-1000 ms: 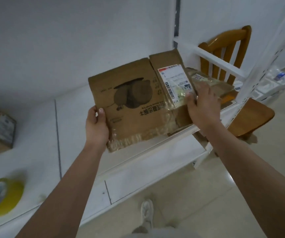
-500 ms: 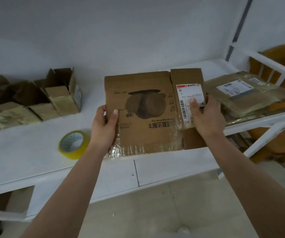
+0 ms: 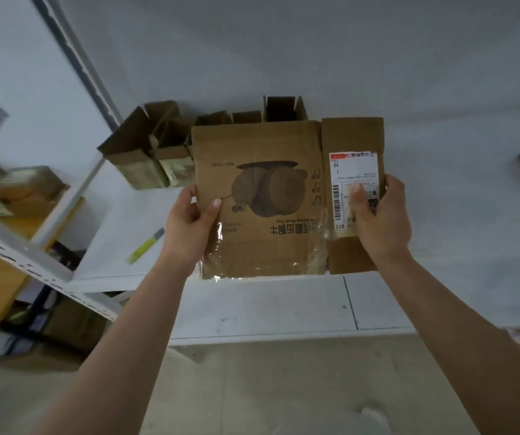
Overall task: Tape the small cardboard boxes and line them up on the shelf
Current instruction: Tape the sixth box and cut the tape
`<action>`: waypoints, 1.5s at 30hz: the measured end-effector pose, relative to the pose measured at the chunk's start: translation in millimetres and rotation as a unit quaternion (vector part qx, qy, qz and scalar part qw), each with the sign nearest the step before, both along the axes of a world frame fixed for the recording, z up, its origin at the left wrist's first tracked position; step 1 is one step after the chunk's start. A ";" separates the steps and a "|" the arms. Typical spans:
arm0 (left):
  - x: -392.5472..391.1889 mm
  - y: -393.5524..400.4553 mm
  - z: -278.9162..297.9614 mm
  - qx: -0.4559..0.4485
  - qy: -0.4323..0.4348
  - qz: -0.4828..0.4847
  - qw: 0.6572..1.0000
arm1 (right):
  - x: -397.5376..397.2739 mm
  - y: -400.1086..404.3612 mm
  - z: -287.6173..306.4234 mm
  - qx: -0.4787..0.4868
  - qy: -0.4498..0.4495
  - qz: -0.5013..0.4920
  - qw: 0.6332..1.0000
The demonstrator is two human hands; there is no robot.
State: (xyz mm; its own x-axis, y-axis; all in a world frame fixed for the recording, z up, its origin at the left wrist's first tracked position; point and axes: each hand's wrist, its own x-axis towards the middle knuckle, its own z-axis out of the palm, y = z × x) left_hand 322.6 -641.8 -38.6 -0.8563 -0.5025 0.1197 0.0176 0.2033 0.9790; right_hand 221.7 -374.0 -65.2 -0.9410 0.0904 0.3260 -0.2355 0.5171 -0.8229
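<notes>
Shifted leftward since earlier: flattened cardboard box (image 3: 261, 199) now fronts the open small boxes (image 3: 155, 152) on the shelf (image 3: 440, 215); left hand (image 3: 189, 218) and right hand (image 3: 381, 215) each grip its side edges.

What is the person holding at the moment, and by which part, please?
A flattened cardboard box: left hand grips its left edge, right hand its right edge.

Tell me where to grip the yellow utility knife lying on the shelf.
Take the yellow utility knife across its yellow handle near the middle, pinching the long sides from above. It lies flat on the white shelf, apart from the boxes, and its grey tip end points away toward the wall.
</notes>
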 end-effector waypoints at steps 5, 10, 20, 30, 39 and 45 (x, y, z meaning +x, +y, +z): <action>-5.0 -56.4 -5.1 0.014 0.004 0.038 0.999 | -13.5 -65.4 6.6 -0.024 0.005 0.052 0.998; -13.8 -91.6 -6.9 0.026 0.023 0.072 0.997 | -43.1 -120.9 11.7 -0.033 0.006 0.095 0.995; -29.0 -150.5 -5.8 0.041 0.039 0.044 0.997 | -50.8 -184.6 8.0 -0.122 -0.012 0.172 0.977; -38.9 -164.7 -8.3 0.216 -0.003 -0.086 0.973 | -34.8 -190.3 -2.8 -0.345 -0.122 0.061 0.929; -52.2 -179.5 -7.8 0.248 -0.047 -0.171 0.952 | -1.3 -194.8 16.0 -0.447 -0.119 0.097 0.881; -54.2 -180.6 -6.9 0.252 -0.013 -0.250 0.935 | -1.1 -186.7 20.6 -0.470 -0.164 0.169 0.851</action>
